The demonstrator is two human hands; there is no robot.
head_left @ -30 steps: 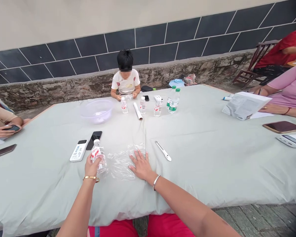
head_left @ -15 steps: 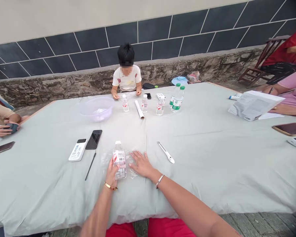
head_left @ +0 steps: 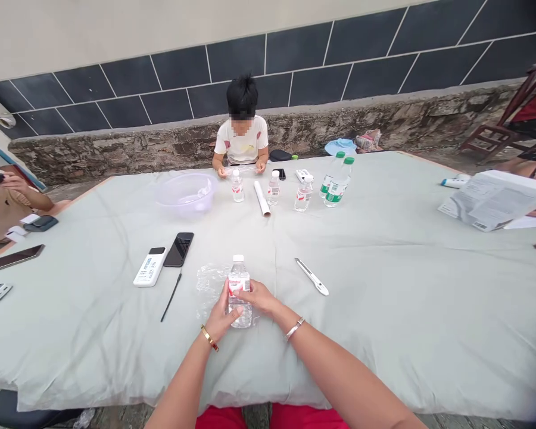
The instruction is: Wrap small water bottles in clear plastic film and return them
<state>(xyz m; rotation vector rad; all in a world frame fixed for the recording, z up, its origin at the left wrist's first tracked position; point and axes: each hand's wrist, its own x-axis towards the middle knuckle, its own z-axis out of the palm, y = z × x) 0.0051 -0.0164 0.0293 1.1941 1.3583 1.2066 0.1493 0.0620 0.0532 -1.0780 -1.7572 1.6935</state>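
Two-handed: gripped the water bottle (head_left: 238,280) between partly curled left hand (head_left: 220,314) and right hand (head_left: 264,298), likely to steady it over plastic film (head_left: 208,285).

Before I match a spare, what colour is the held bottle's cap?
The cap is white, seen best in the head view.

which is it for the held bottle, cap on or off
On: a white cap sits atop the bottle. How tightly it is screwed, I cannot tell.
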